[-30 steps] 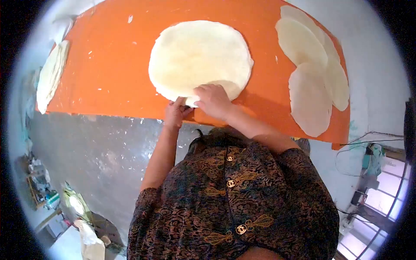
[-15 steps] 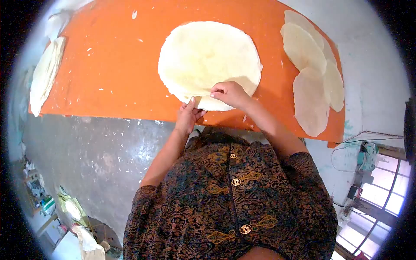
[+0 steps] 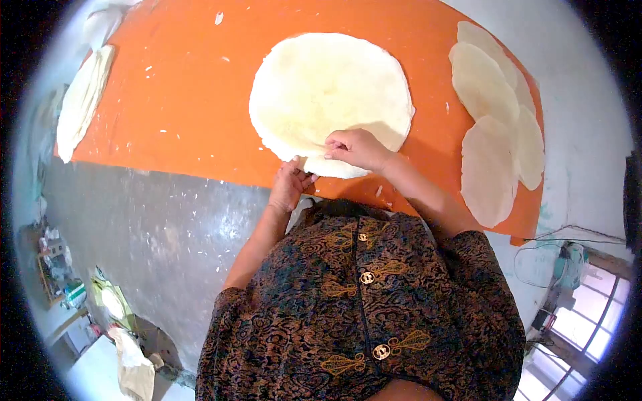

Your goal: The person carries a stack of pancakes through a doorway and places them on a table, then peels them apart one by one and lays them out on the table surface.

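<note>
A large, pale round of thin flatbread [image 3: 331,87] lies on the orange table [image 3: 180,100], its rim looking layered like a stack. At its near edge, my left hand [image 3: 289,187] has the thumb on the rim and the other fingers curled in, pinching the border. Just to the right, my right hand [image 3: 361,150] is closed in a pinch over the near part of the top sheet, which creases beside the fingertips. The palm side of my right hand is hidden.
Several thin oval sheets [image 3: 491,174] overlap along the table's right side. A folded pile of sheets [image 3: 85,103] hangs at the left edge. White flakes dot the tabletop and the grey floor [image 3: 167,234]. A barred window [image 3: 588,307] and cables are at lower right.
The view has shifted and tilted slightly, so the table appears moved right. Both hands stay at the near edge of the flatbread, with hardly any movement against it.
</note>
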{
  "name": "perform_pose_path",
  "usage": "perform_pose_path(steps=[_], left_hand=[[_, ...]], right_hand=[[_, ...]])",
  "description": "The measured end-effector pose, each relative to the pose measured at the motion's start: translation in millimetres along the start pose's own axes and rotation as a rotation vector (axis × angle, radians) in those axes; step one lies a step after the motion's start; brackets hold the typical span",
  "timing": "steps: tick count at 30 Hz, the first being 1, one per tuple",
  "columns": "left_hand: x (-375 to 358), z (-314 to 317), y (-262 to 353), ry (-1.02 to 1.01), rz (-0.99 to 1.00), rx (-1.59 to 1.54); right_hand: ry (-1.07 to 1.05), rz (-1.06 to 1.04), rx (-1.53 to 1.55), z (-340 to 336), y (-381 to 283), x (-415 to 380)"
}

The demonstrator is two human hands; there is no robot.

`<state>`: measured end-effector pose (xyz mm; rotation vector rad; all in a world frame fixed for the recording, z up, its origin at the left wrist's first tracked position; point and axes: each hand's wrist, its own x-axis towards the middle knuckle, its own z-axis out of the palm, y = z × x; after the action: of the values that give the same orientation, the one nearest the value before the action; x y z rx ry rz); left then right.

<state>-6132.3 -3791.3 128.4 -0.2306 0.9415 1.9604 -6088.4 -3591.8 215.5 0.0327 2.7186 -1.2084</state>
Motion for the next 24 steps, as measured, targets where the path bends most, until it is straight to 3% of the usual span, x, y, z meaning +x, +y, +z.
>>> perform_pose_path(steps=[4, 15, 19, 24], left_hand=[[-4, 11, 9, 0.060, -0.067, -0.118], [-2, 9, 4, 0.044, -0.026, -0.001], [1, 2, 4, -0.019, -0.061, -0.197], [4, 11, -1, 0.129, -0.034, -0.008]], right_hand=[[-0.019, -0.017, 0.127, 1, 16, 3], [-0.072, 0.036, 0.272, 2, 29, 8], [-0.053, -0.035, -0.028, -1, 17, 6], [0.136, -0.180, -0.565, 13, -14, -3]])
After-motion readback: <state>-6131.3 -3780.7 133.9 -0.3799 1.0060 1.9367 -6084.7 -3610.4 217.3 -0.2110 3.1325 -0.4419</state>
